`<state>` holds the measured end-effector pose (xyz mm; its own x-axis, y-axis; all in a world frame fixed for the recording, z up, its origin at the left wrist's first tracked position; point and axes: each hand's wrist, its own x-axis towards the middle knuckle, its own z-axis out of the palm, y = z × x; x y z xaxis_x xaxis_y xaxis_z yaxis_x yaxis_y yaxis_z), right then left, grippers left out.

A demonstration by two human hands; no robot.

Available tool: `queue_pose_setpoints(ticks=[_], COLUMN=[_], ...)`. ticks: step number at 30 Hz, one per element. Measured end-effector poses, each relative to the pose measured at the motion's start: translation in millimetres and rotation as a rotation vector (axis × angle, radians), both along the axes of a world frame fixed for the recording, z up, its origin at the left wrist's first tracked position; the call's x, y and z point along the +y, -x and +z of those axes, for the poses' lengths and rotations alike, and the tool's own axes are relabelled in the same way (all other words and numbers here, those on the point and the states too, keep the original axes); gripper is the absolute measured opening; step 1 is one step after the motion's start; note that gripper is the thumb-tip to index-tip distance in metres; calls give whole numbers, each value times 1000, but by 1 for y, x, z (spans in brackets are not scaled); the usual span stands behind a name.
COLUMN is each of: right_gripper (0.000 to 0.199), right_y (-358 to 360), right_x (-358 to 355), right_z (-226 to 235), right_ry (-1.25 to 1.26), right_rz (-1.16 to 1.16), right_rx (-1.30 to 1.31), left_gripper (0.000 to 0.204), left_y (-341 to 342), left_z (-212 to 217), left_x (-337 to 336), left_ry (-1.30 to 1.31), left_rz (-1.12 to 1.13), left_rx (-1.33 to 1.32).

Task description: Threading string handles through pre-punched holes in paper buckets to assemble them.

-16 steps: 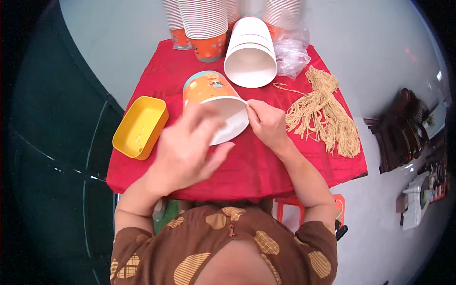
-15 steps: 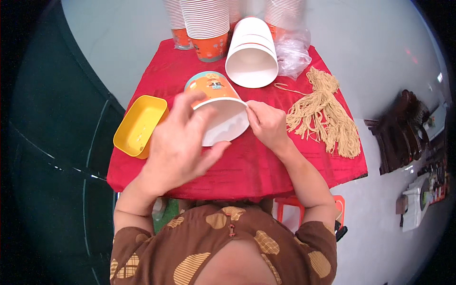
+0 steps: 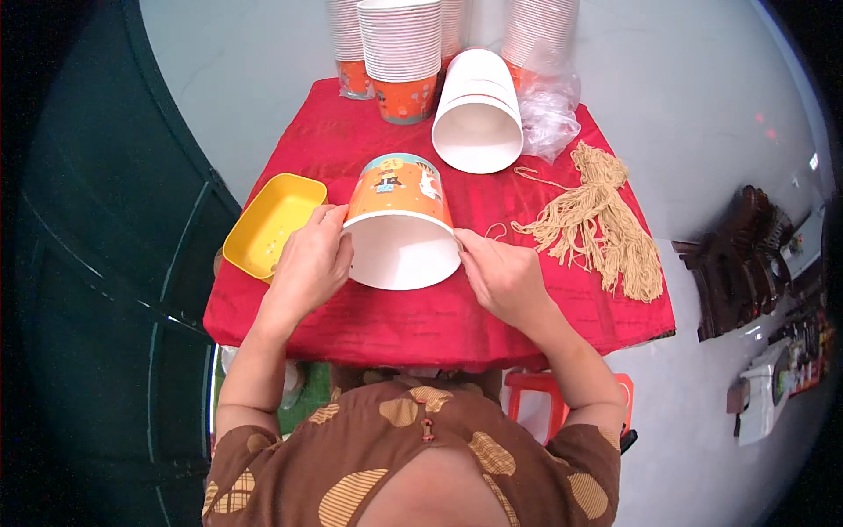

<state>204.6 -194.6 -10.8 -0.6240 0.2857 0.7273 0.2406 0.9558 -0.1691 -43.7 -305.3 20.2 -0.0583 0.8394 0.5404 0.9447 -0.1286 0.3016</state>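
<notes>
An orange paper bucket (image 3: pixel 402 195) lies on its side at the centre of the frame, mouth toward the lower edge. The left hand's (image 3: pixel 309 262) fingers grasp its rim at left; the right hand's (image 3: pixel 507 276) fingers pinch the rim opposite. A yellow tray (image 3: pixel 288 204) sits left, tan yarn (image 3: pixel 608 224) right, on the red-covered table (image 3: pixel 404 332).

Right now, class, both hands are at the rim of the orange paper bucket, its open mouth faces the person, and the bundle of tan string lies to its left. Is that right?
Not quite: the bundle of tan string lies to the right of the orange paper bucket, as the head view shows. The rest stands.
</notes>
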Motion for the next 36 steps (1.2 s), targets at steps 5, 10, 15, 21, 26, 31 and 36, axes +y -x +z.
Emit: queue_pose_setpoints(ticks=[5,10,15,21,26,31,36], right_gripper=[25,12,9,11,12,12,19], right_y=[-8,-31,-49,-65,-71,-74,-71], right_x=[-13,-30,-39,-47,-45,-45,-50], right_z=[-4,-15,-26,-20,-20,-20,-27], right_ry=[68,212,504,688,838,920,1310], right_rz=[-63,-105,35,222,321,409,348], right_rx=[54,50,-57,-157,-235,-278,88], left_gripper=[22,40,41,43,46,63,86], left_y=[-6,-7,2,2,-5,-19,-17], left_z=[-3,-30,-33,-13,-2,7,-21], left_x=[3,8,15,21,25,24,10], left_ry=[93,74,-35,25,198,269,174], left_rz=[208,333,258,148,207,251,94], left_rx=[80,29,-574,-831,-853,-866,-983])
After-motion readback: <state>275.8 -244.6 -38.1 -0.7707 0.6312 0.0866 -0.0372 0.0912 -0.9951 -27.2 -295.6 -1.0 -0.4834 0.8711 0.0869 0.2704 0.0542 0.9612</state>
